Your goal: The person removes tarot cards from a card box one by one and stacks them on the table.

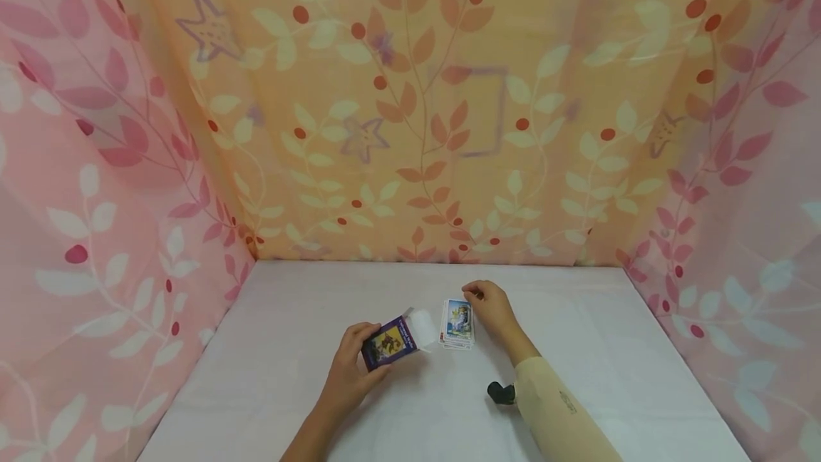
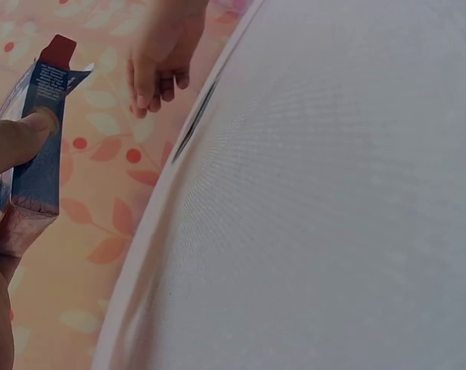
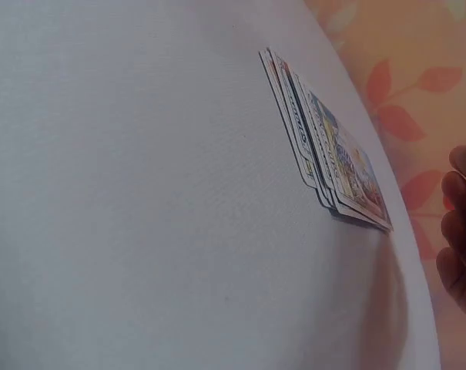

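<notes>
My left hand [image 1: 349, 369] grips a dark blue card box [image 1: 389, 343] with a yellow picture on its face, thumb along one side. The box is tilted, and its white end flap [image 1: 421, 326] stands out toward the cards. To the right of it, a loosely squared stack of picture cards [image 1: 458, 323] lies face up on the table; its uneven edges show in the right wrist view. My right hand [image 1: 492, 309] hovers by the stack's upper right corner. Its fingers hang loosely curled, with nothing seen between them in the left wrist view.
A white cloth covers the table [image 1: 256, 391]. Patterned curtains [image 1: 410, 105] rise behind it and at both sides. Beside the right sleeve [image 1: 558, 405] is a small black object [image 1: 500, 393].
</notes>
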`<state>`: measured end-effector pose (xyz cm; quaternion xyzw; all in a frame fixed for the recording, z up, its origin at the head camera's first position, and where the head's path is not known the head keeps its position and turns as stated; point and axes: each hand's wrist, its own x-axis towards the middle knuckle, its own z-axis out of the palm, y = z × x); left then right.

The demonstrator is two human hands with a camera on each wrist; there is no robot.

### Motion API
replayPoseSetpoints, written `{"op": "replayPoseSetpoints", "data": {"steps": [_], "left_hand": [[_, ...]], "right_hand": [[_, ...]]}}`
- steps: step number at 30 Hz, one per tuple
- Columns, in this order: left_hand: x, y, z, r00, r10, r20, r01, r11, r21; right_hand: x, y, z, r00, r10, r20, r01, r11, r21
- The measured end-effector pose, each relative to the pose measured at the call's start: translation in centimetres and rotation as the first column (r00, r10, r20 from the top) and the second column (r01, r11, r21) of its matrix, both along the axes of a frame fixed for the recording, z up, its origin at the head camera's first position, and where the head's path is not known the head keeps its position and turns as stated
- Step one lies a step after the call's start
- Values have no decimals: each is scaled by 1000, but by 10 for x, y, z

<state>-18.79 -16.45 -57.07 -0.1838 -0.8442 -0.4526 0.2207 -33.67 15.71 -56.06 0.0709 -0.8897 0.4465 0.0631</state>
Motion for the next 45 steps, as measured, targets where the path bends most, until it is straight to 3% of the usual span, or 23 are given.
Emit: {"op": "replayPoseSetpoints", "data": {"steps": [10, 20, 27, 33, 39, 45], "left_hand": [[-1, -1, 1, 999, 1, 35, -2, 1000, 15], [-2, 2, -1, 999, -12, 52, 10, 999, 31], [-3, -1, 0, 999, 9, 34, -9, 1000, 3], [-5, -3, 2, 997, -15, 81, 18, 999, -30], [-9, -5, 7, 991, 11, 135, -8, 1000, -20], [-14, -11, 11, 989, 3, 150, 5, 999, -54]], "right_hand": [[18, 1, 16, 989, 26, -142, -18, 998, 56], [40, 5, 31, 971, 52, -233, -31, 995, 91], [57, 8, 37, 963, 64, -264, -35, 993, 111], [72, 12, 41, 956, 65, -286, -32, 993, 118], [79, 15, 45, 953, 101, -286, -60, 987, 151], [87, 20, 52, 948, 105, -301, -55, 984, 170]]}}
